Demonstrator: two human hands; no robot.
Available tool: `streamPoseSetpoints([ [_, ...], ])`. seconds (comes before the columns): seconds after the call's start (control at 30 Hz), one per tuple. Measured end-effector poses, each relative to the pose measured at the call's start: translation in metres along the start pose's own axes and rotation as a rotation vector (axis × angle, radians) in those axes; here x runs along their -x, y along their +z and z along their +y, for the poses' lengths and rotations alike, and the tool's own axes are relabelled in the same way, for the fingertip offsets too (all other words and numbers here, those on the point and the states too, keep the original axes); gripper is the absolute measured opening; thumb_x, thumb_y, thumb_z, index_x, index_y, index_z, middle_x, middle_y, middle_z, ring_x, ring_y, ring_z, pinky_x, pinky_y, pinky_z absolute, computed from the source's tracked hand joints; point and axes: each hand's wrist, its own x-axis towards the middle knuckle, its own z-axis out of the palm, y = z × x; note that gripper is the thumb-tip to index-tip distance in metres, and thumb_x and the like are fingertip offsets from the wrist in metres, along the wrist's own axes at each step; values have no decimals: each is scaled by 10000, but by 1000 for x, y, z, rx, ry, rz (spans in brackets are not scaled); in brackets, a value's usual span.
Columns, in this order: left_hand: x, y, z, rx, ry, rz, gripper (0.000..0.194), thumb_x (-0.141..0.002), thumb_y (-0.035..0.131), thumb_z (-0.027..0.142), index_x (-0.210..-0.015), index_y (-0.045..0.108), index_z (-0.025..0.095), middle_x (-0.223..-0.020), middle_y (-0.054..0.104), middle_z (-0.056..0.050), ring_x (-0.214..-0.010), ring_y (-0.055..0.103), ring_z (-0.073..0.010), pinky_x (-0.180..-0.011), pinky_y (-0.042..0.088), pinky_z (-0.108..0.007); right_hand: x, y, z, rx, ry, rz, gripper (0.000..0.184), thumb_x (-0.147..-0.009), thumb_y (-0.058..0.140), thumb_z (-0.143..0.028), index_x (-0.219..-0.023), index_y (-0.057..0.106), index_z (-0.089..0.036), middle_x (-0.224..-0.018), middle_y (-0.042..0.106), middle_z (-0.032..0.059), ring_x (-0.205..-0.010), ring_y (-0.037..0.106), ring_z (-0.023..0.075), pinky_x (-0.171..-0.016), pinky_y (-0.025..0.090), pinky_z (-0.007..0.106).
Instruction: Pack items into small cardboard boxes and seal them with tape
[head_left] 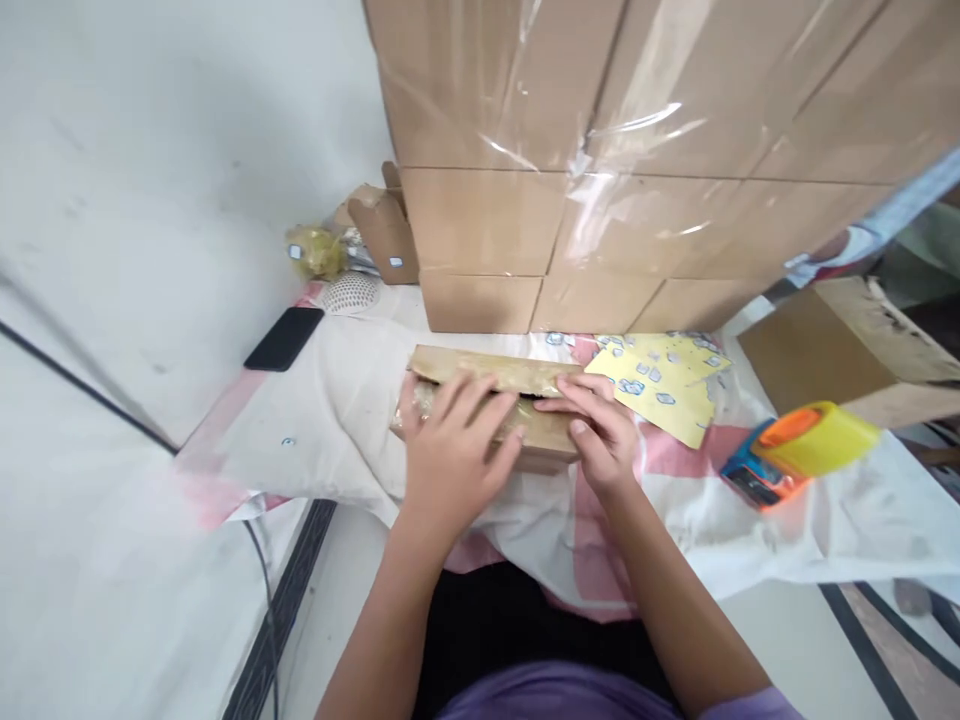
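A small cardboard box (551, 432) lies in front of me on the cloth-covered table, its top flaps parted by a dark narrow gap. Clear plastic or tape shines on its left part. My left hand (457, 450) rests over the box's left half with fingers spread, its outermost finger by the left end. At the right end, my right hand (600, 425) grips the flap edge between its fingers, one fingertip reaching into the gap. What lies inside the box is hidden.
Plastic-wrapped cartons (487, 225) form a wall behind. A yellow sticker sheet (660, 375) and a tape dispenser (780, 460) lie to the right, near an open carton (817, 350). On the left are a black phone (285, 338), a perforated white dome (351, 294) and a yellow tape bundle (319, 252).
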Motion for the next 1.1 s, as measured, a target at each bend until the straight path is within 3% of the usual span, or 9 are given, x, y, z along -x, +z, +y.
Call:
streamPoseSetpoints([
  [0.1,-1,-3,13,-52,81,-258,323,-1025,470,349,-1290,650,304,-1452,623,-22,-1397,515,-282,-1223,262,-543,4,0,-4,11,33,71,363,-977,538,-351,-1308,685,-360,-873,796,18,-1145,627,314,-1029,481,619],
  [0.23,1,-8,17,-76,45,-342,396,-1055,399,369,-1404,573,298,-1493,588,-3,-1444,468,-268,-1246,199,-567,28,-9,-10,26,114,363,300,-965,541,-400,-1184,740,-348,-970,783,36,-1164,637,318,-1035,484,628],
  [0.3,-3,-9,18,-84,23,-369,402,-1055,398,376,-1398,578,270,-1495,586,-19,-1449,462,-274,-1242,207,-572,41,-21,-12,80,195,410,268,-951,580,-387,-1156,742,-326,-1104,760,49,-1196,624,311,-1066,468,608],
  [0.43,-23,-13,19,-84,-1,-399,364,-1033,446,378,-1302,642,230,-1284,728,-59,-1241,632,-284,-1114,385,-529,52,-50,-10,103,384,264,302,-936,625,-406,-1206,685,-285,-1249,705,83,-1175,640,293,-1020,493,530],
  [0.53,-42,-17,10,-134,22,-387,303,-1000,509,344,-1237,673,250,-1192,742,-57,-1130,658,-295,-989,455,-505,44,-58,-11,82,422,156,378,-930,633,-416,-1283,619,-281,-1346,650,99,-1227,613,287,-1017,489,503],
  [0.7,-63,-24,-17,-209,129,-425,282,-961,596,354,-1211,689,264,-1381,628,-86,-1303,540,-313,-1083,393,-529,15,-44,-11,3,389,27,427,-930,622,-366,-1348,557,-308,-1405,599,89,-1274,584,274,-1043,483,500],
  [0.83,-76,-25,-33,-138,163,-578,399,-990,542,435,-1349,605,274,-1516,547,-83,-1413,473,-288,-1177,305,-569,-11,-35,-2,-27,362,-56,489,-912,616,-304,-1391,519,-322,-1452,541,88,-1327,540,283,-1075,469,513],
  [0.93,-83,-21,-40,-98,149,-667,448,-980,549,493,-1393,583,322,-1553,521,-42,-1453,440,-293,-1176,321,-571,-28,-35,6,-9,394,-228,560,-916,603,-269,-1456,468,-332,-1512,509,74,-1406,475,296,-1156,400,538],
  [1.1,-78,-11,-42,-46,106,-556,381,-964,607,441,-1330,638,339,-1492,587,2,-1370,532,-264,-1166,362,-518,-36,-39,18,-24,400,-432,650,-952,628,-377,-1549,371,-376,-1575,443,46,-1467,399,319,-1217,320,546],
])
